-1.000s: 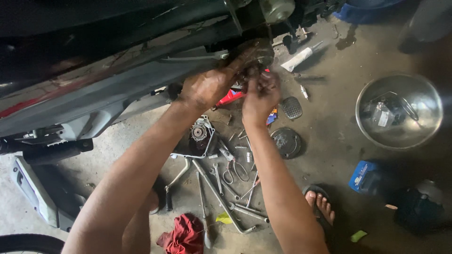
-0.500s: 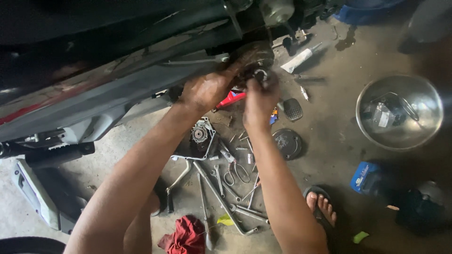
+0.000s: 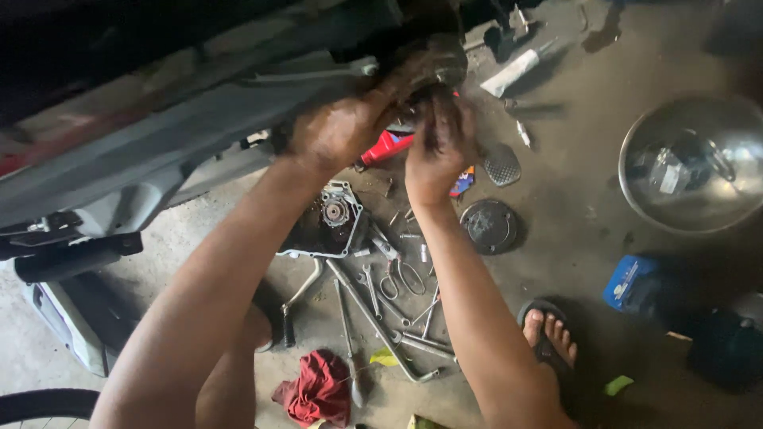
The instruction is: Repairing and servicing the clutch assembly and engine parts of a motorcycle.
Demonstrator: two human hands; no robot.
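Note:
Both my hands reach up to a round greasy engine part (image 3: 435,62) on the underside of a motorcycle (image 3: 183,119). My left hand (image 3: 338,127) grips the part from the left side. My right hand (image 3: 439,141) presses its fingers against the part from below; what lies under the fingers is hidden. Both hands are smeared with grease.
On the concrete floor below lie an engine cover (image 3: 326,222), several wrenches and tools (image 3: 381,310), a red rag (image 3: 318,389), a round dark cap (image 3: 489,225) and a red bottle (image 3: 385,147). A metal bowl (image 3: 691,163) holding small parts sits at right, a blue container (image 3: 636,282) below it. My sandalled foot (image 3: 548,334) is nearby.
The view has shifted slightly closer. Both hands stay on the round part; my right hand has moved up against it a little.

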